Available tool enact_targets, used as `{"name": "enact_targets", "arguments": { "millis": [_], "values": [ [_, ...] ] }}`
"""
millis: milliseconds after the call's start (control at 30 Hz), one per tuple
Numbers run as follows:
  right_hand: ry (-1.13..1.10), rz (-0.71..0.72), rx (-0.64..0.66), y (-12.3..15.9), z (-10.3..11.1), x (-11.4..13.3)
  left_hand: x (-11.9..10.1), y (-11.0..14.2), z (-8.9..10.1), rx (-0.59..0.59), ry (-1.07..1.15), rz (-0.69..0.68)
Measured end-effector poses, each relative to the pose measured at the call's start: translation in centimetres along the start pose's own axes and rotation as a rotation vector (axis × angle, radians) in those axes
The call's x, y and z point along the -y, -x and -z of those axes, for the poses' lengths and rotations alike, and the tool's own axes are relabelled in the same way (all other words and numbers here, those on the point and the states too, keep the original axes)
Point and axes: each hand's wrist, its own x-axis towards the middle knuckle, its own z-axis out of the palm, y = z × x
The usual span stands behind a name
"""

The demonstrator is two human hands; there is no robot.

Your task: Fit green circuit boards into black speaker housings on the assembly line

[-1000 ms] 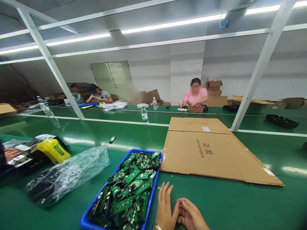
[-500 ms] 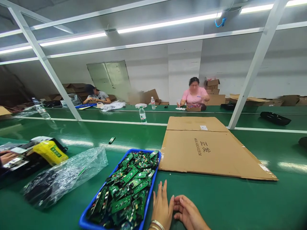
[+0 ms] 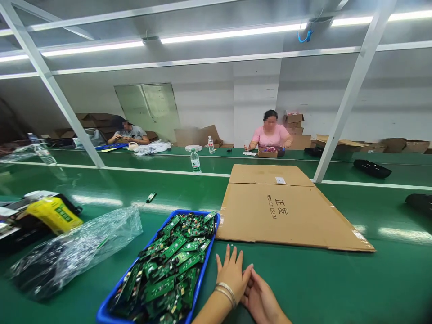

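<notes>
My left hand [image 3: 232,272], with bracelets at the wrist, is over the green table surface [image 3: 303,283], palm down and fingers spread, holding nothing. Its thumb meets the fingertips of my right hand [image 3: 259,297], which lies just to the right with the palm turned inward and fingers lightly curved; nothing shows in it. Left of both hands stands a blue tray [image 3: 205,265] heaped with green circuit boards [image 3: 175,247]. Beyond the hands a flattened cardboard box [image 3: 249,216] lies flat, its near left corner close to the tray.
A clear plastic bag [image 3: 84,243] with dark contents and a yellow packet [image 3: 56,213] lie at the left. One loose circuit board [image 3: 151,197] rests past the tray. A water bottle [image 3: 195,161] stands farther back. Two people sit at the far bench. White posts [image 3: 351,99] rise from the table.
My left hand has reached slightly farther forward, showing more forearm, and its thumb now touches my right hand. The view has shifted a little, moving the scene left.
</notes>
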Motion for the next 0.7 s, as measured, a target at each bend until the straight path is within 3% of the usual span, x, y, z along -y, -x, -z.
{"name": "enact_targets", "arguments": {
  "millis": [367,700],
  "values": [
    [-0.113,-0.048,-0.006,0.7,-1.0,1.1,0.7,-1.7,1.4,0.067,-0.006,0.018],
    [-0.067,-0.029,0.017,0.5,-0.5,0.3,1.0,0.1,1.6,0.036,-0.108,0.019]
  ]
}}
